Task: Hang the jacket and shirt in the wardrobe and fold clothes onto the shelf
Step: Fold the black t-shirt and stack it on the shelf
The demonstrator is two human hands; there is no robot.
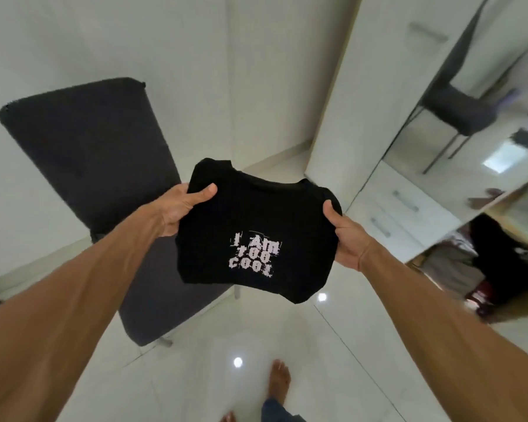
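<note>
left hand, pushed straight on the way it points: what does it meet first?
Nothing beyond the folded black T-shirt that the left hand grips. Past that, the line runs up and right, probably toward the white wardrobe side panel. Depth is unclear.

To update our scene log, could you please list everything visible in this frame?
T-shirt: 1, black with white print, folded, held in the air at centre.
Chair: 1, dark grey, left, behind the T-shirt.
Wardrobe: 1, white, right.
Mirror: 1, far right, reflects the chair.
Drawers: at least 2, white, below the mirror.
Clothes: count unclear, dark, open compartment at far right.
Floor: white glossy tiles, below.
Feet: 2, bare, bottom edge.
Hands: 2; left hand and right hand each grip one side of the T-shirt.
</note>
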